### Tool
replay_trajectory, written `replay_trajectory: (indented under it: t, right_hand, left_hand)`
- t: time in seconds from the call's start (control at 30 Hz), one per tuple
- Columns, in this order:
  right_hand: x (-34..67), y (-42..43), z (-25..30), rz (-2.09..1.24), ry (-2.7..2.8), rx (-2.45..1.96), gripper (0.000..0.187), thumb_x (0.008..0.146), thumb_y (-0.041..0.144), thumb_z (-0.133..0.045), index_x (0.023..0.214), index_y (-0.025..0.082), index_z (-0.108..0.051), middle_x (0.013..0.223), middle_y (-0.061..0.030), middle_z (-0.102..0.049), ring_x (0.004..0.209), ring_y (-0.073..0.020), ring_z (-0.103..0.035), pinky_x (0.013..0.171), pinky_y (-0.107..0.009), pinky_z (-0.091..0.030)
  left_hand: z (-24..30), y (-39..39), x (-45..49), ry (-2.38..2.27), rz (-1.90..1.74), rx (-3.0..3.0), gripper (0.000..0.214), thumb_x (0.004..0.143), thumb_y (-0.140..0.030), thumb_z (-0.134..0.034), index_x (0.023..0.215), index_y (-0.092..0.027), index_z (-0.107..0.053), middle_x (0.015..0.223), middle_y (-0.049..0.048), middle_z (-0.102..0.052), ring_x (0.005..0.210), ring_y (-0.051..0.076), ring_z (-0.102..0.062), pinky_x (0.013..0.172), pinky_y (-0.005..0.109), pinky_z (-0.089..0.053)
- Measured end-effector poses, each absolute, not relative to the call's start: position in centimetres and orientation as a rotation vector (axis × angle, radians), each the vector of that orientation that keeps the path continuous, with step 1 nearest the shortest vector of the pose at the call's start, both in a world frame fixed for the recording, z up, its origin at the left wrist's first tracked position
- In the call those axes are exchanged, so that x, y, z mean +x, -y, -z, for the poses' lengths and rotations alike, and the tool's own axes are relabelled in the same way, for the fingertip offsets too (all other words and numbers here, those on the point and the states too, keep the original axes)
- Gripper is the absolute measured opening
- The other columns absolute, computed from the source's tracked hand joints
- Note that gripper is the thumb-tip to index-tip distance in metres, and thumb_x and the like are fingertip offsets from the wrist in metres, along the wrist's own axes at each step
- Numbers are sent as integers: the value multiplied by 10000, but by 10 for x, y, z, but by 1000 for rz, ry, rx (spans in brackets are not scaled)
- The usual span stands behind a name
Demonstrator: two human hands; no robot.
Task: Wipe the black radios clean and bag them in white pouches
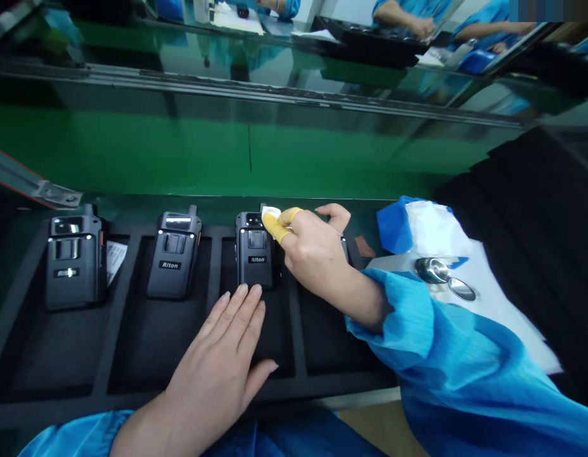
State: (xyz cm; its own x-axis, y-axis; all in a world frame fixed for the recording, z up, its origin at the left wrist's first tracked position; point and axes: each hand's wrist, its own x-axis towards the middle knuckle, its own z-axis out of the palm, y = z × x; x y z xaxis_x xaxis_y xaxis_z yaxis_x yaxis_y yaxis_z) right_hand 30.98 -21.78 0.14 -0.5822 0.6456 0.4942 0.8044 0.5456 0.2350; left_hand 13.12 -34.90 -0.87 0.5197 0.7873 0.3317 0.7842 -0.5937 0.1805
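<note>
Right hand (pixel 317 252) pinches white wipe (pixel 271 211) at the radio's (pixel 254 247) top corner!
Radio's at the tray's (pixel 332 384) far edge, third slot (pixel 278 336) from left, room nearward; left hand (pixel 218 368) flat, thumb out, at radio's lower edge.

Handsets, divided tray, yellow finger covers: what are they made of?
Handsets: likely hard plastic, satin-matte; crisp edges, soft sheen.
Divided tray: probably foam, matte black; thick, dull dividers.
Yellow finger covers: perhaps latex; thin-looking, snug, creased.
</note>
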Motion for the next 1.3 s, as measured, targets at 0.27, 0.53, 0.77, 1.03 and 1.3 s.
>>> replay_trajectory:
  t: [0.27,0.53,0.77,1.03,1.3]
  right_hand:
    - [323,247,-16,594,2309,-1195,333,874,82,-397,848,220,-698,839,-7,-637,765,-133,-490,848,-371,-201]
    - [296,266,-11,588,2484,-943,355,853,47,-412,650,179,-671,692,4,-601,702,-113,-457,873,-363,-183]
    - [301,267,-11,614,2496,-997,358,851,55,-415,591,183,-625,675,11,-570,696,-117,-417,868,-359,-169]
    - [300,264,-13,584,2467,-999,352,836,37,-402,590,168,-617,673,-3,-563,697,-121,-424,872,-359,-175]
    - [290,268,-13,550,2519,-958,364,861,60,-410,582,188,-605,652,22,-528,683,-109,-414,875,-369,-160]
  left_hand:
    - [6,347,131,-1382,-602,2757,445,957,-337,-388,1261,-52,-545,1387,154,-537,1304,282,-483,1063,420,-431]
    - [8,348,131,-1391,-595,2762,489,960,-370,-363,1277,-36,-528,1353,168,-565,1306,282,-481,1067,429,-427]
    - [7,347,131,-1364,-592,2786,479,960,-345,-360,1257,-15,-541,1360,186,-553,1293,301,-493,1063,436,-428]
    - [6,347,130,-1346,-583,2764,480,951,-341,-402,1273,-7,-522,1372,198,-538,1310,311,-470,1073,451,-412]
    - [6,349,130,-1352,-543,2704,498,955,-352,-388,1311,-19,-488,1371,196,-540,1337,302,-438,1091,467,-394]
